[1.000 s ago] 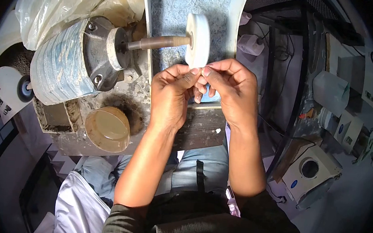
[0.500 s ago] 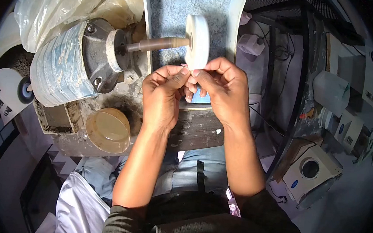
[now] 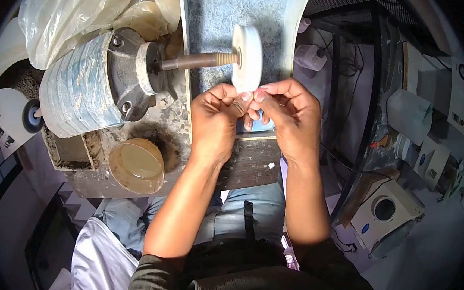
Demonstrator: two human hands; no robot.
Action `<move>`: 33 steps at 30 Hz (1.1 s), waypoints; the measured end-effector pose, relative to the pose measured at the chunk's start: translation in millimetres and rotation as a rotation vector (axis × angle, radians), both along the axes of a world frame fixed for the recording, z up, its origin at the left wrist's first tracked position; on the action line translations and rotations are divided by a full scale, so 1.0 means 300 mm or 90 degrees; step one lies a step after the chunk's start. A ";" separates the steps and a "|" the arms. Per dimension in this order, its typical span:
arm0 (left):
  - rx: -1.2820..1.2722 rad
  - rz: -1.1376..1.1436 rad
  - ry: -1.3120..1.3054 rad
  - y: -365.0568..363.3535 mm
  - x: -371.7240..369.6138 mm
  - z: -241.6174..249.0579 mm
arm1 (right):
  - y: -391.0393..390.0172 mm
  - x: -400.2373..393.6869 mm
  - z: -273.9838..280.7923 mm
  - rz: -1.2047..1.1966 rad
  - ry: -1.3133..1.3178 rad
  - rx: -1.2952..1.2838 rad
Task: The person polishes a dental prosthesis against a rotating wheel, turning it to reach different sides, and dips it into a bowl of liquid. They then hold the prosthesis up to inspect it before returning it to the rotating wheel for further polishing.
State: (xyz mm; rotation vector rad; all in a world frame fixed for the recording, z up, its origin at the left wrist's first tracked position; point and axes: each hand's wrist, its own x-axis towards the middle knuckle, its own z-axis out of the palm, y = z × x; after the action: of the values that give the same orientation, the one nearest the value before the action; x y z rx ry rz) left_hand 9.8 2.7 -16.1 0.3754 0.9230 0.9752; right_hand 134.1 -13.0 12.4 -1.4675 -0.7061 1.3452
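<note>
A white round wheel (image 3: 248, 59) sits on the threaded end of a brown metal shaft (image 3: 197, 61), which comes out of a blue, stained motor (image 3: 76, 86). Just under the wheel's lower edge, my left hand (image 3: 217, 116) and my right hand (image 3: 291, 117) meet with fingertips pinched together. Between the fingertips is something small, mostly hidden, that I cannot make out. Below the fingers, a bright blue piece (image 3: 263, 123) shows at the front of the fibre-covered tray (image 3: 213, 7).
A round bowl of cloudy liquid (image 3: 136, 165) and a square, dirt-crusted container (image 3: 71, 149) stand on the left. Plastic sheeting (image 3: 71, 12) hangs behind the motor. To the right are a black metal frame (image 3: 376, 74), a plastic bottle (image 3: 310, 57) and a beige machine housing (image 3: 387, 214).
Both hands have shifted slightly right and down in view, still pinched together below the wheel. The wheel, shaft and motor also appear a little lower and to the right.
</note>
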 end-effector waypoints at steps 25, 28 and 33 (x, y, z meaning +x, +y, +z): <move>-0.042 0.015 0.010 0.016 -0.072 0.007 | 0.020 -0.055 -0.023 0.025 0.028 -0.059; -0.042 0.014 0.004 0.016 -0.058 -0.003 | 0.020 -0.047 -0.023 0.017 0.007 -0.061; -0.045 0.002 -0.010 0.013 -0.026 -0.012 | 0.012 -0.023 -0.027 -0.013 0.012 -0.042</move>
State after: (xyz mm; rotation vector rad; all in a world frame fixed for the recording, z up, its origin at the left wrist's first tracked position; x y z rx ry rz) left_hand 2.0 6.7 -19.6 0.3057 0.9412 0.9440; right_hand 127.3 -9.2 4.4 -1.5084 -0.6387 1.3768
